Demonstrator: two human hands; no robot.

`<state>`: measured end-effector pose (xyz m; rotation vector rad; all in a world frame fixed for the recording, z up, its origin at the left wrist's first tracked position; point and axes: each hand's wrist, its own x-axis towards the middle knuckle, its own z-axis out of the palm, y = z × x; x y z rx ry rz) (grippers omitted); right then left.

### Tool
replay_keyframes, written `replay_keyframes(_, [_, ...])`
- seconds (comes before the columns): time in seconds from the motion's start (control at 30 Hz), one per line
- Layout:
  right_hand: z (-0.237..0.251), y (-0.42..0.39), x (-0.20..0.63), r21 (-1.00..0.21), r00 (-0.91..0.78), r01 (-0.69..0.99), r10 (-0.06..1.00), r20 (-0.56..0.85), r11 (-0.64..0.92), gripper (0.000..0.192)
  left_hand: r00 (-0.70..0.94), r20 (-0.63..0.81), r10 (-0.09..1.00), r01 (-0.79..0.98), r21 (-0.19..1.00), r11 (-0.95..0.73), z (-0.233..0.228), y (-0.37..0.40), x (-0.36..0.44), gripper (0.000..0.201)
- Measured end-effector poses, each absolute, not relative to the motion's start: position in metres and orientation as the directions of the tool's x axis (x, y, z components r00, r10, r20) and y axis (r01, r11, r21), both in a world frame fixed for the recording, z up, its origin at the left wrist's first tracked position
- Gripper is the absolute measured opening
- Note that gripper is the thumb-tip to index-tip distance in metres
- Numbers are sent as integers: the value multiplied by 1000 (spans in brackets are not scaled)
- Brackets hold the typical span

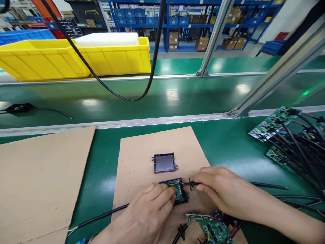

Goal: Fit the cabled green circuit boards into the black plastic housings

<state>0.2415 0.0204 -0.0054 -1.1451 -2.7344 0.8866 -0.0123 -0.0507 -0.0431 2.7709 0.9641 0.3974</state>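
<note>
A small green circuit board (179, 190) sits in a black plastic case half (186, 200) on the cardboard. My left hand (149, 210) lies over its left side, fingers drawn together and gripping the board, hiding part of it. From under this hand a black cable runs left to bare yellow and blue wire ends (72, 229). My right hand (218, 186) pinches the black cable (266, 185) leaving the board's right side, just right of its strain relief (191, 184). The other case half (164, 163), hollow side up, rests behind, untouched.
More circuit boards with cables (215, 230) lie in front of my right hand. A heap of wired boards (299, 145) is at the right. Cardboard (40, 183) covers the left. Yellow bins (116, 61) stand behind, and a black cable (132, 99) hangs overhead.
</note>
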Motion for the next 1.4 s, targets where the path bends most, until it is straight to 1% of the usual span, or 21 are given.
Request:
replay_keyframes(0.1, [-17, 12, 232, -540, -799, 526, 599, -49, 657, 22, 741, 165, 651, 590, 304, -748, -42, -49, -11, 36])
replay_keyframes(0.17, [-23, 9, 225, -501, -841, 459, 541, 22, 734, 23, 735, 146, 662, 597, 324, -734, -41, -48, -11, 33])
replay_keyframes(0.23, [-24, 11, 223, -449, -846, 461, 531, 37, 765, 23, 734, 129, 667, 603, 329, -727, -41, -48, -10, 34])
replay_keyframes(0.3, [-17, 17, 224, -455, -822, 516, 570, -24, 725, 20, 736, 119, 666, 606, 324, -727, -41, -49, -10, 36])
replay_keyframes(0.37, [-6, 24, 225, -506, -792, 576, 592, -150, 642, 14, 735, 133, 665, 607, 307, -733, -42, -50, -10, 39])
replay_keyframes(0.43, [4, 29, 223, -532, -778, 611, 568, -268, 586, 12, 733, 151, 664, 609, 291, -738, -43, -52, -10, 40])
replay_keyframes(0.5, [9, 29, 217, -530, -785, 610, 541, -303, 589, 14, 732, 163, 661, 609, 280, -743, -44, -53, -11, 39])
replay_keyframes(0.53, [8, 28, 214, -524, -800, 591, 531, -281, 613, 14, 733, 164, 660, 608, 277, -744, -45, -53, -11, 38])
replay_keyframes(0.6, [3, 25, 211, -498, -849, 516, 495, -186, 697, 11, 732, 162, 662, 609, 278, -742, -45, -53, -11, 34])
replay_keyframes(0.67, [-5, 23, 212, -435, -894, 428, 441, -77, 792, 13, 734, 152, 662, 609, 284, -740, -46, -53, -12, 32])
replay_keyframes(0.73, [-13, 23, 217, -364, -919, 367, 393, -2, 856, 16, 739, 131, 661, 609, 290, -738, -46, -53, -12, 33])
replay_keyframes(0.8, [-18, 26, 222, -315, -927, 342, 373, 41, 885, 19, 741, 111, 662, 611, 297, -734, -45, -52, -12, 33])
replay_keyframes(0.9, [-24, 27, 226, -270, -935, 328, 351, 41, 905, 22, 735, 107, 670, 619, 298, -726, -45, -53, -11, 29])
replay_keyframes(1.0, [-27, 25, 224, -239, -938, 338, 347, -5, 910, 19, 740, 115, 663, 623, 256, -739, -44, -54, -10, 31])
replay_keyframes(1.07, [-27, 23, 221, -225, -934, 356, 356, -41, 907, 14, 743, 113, 659, 623, 241, -744, -44, -54, -9, 35])
replay_keyframes(1.13, [-26, 22, 218, -208, -928, 372, 367, -61, 905, 10, 742, 109, 661, 625, 245, -741, -43, -55, -8, 37])
replay_keyframes(1.23, [-24, 22, 219, -191, -921, 389, 383, -71, 901, 10, 732, 98, 674, 635, 259, -728, -43, -55, -7, 41])
replay_keyframes(1.3, [-25, 23, 223, -195, -912, 409, 405, -63, 891, 12, 725, 130, 677, 633, 262, -728, -44, -54, -7, 45])
replay_keyframes(1.4, [-29, 23, 230, -240, -886, 458, 462, -45, 856, 18, 714, 228, 662, 619, 235, -749, -45, -55, -6, 46])
